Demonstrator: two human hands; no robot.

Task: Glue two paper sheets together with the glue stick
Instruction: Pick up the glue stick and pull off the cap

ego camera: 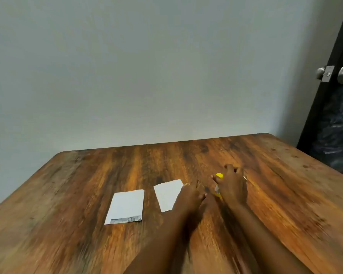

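Grip, right hand (233,186): laid over the glue stick (217,189), thumb beside its yellow cap (219,176). Motion blur hides whether the fingers have closed round the barrel, so that cannot be told. Grip, left hand (190,194): fingers loosely curled, holding nothing, just beside the glue stick and overlapping the edge of the right paper sheet (166,193). Left paper sheet (126,205): flat on the tabletop (87,184), apart from the other sheet, with a printed strip along its near edge. Step in hand, as judged: taking up the stick for uncapping. Method advised: seat the right fingers low on the barrel, leave the cap free for the left hand to pull, and lift clear of the sheets without nudging either one.
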